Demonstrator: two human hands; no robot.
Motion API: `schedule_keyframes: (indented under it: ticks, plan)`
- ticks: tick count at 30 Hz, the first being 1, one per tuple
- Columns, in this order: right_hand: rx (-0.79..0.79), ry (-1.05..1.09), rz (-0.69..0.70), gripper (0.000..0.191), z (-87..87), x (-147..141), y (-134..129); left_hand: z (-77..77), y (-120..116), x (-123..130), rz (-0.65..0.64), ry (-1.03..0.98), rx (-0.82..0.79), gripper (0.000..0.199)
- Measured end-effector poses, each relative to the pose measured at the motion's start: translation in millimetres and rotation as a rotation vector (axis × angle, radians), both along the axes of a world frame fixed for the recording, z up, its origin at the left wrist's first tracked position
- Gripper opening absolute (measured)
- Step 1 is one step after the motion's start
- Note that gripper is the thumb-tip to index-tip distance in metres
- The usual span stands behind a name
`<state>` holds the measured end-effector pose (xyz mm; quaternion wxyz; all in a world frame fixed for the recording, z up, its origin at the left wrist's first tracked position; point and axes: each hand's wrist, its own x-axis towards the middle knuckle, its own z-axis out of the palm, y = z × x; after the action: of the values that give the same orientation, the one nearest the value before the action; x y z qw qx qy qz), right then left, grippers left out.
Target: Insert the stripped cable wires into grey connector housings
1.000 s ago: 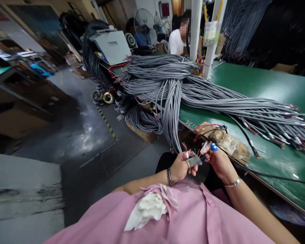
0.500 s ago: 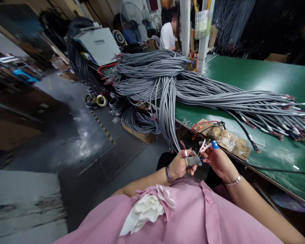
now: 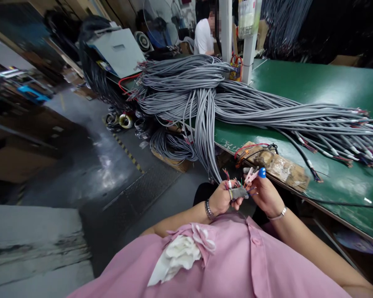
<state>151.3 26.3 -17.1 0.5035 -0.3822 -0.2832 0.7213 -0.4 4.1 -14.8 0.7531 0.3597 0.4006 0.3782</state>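
Observation:
My left hand (image 3: 219,200), with a grey cover on its thumb, is closed around the end of a grey cable. Thin coloured wires (image 3: 226,174) with a white band fan out above its fingers. Facing it, my right hand (image 3: 267,196) wears a blue fingertip cover (image 3: 262,172). Its thumb and finger pinch a small pink clip-like piece (image 3: 251,175) beside loose wire ends. The hanging grey cables (image 3: 205,136) run down from the table to my left hand. Which wire the right fingers touch is too small to tell.
Large bundles of grey cable (image 3: 180,82) lie across the green table (image 3: 298,82), their stripped ends to the right. A worn wooden block (image 3: 287,169) sits at the table edge. A coiled cable bundle (image 3: 170,147) rests low on the left. A person (image 3: 203,36) is in the background.
The pink piece and my right hand have shifted and tilted slightly near the wires. Both hands sit a little lower and closer to each other. The whole view has moved slightly.

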Motion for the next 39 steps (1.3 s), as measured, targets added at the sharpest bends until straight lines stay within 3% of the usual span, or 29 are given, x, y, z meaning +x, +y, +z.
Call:
schedule_keyframes:
  ticks: [6,13,16,20,28,32,36,39]
  plan:
    - [-0.027,0.039,-0.074,0.046,5.1,-3,1,-3.1,1,3,-0.002,0.047,0.013,0.035]
    - [-0.071,0.092,0.045,0.059,4.5,2,-2,-0.1,-9,-2,0.015,0.052,0.009,0.035]
    - [-0.084,0.115,0.079,0.052,6.1,4,-4,1.8,-17,-2,0.028,0.056,0.04,0.035]
    - [-0.021,0.098,0.027,0.034,7.3,3,-5,4.1,-20,1,0.121,0.013,0.069,0.036]
    - [0.142,-0.158,-0.109,0.05,-9.0,1,-6,7.2,-11,5,0.18,-0.007,0.061,0.037]
    - [0.042,-0.047,-0.023,0.052,-8.5,0,-1,2.8,-11,5,0.158,0.019,0.045,0.036]
    - [0.001,0.092,-0.07,0.043,-7.3,-2,4,-1.3,-11,5,0.155,0.035,0.052,0.032]
    - [-0.004,0.077,-0.092,0.043,-8.2,-3,5,-3.3,-11,5,0.148,0.052,0.059,0.031]
